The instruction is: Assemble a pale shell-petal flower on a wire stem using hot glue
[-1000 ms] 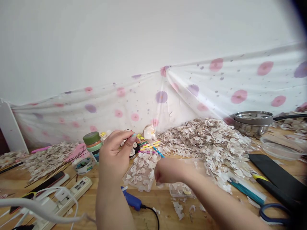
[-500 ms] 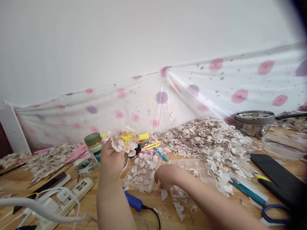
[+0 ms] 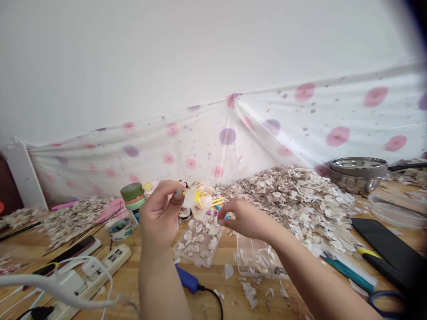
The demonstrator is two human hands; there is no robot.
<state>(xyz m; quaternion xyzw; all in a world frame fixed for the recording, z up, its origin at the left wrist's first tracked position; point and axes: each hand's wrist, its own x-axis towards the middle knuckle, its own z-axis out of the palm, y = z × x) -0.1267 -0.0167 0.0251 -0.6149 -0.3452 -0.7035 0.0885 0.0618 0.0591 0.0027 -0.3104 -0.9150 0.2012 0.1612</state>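
Observation:
My left hand (image 3: 162, 213) pinches a handmade flower (image 3: 198, 200) from behind, between thumb and fingertips. The flower has off-white petals around a yellow centre and is turned toward the right. My right hand (image 3: 245, 218) hovers just right of it, apart from the petals, fingers bent down with their tips together; whatever they hold, if anything, is hidden. Below the hands lies a clear plastic tray (image 3: 200, 262) with loose whitish petals. A divided clear box (image 3: 245, 270) with a few petals stands under my right forearm. A blue glue gun (image 3: 187, 280) rests on the table beside my left forearm.
A large heap of dry pale petals (image 3: 293, 204) spreads at the back right, beside metal bowls (image 3: 358, 175). At left are a power strip (image 3: 116, 262) with cables, a phone (image 3: 78, 250), a tape roll (image 3: 119, 229) and a green-lidded jar (image 3: 131, 192). Scissors (image 3: 387, 300) lie at right.
My right hand has risen from the divided box toward the flower. My left hand has turned the flower, which now faces right and sits farther right.

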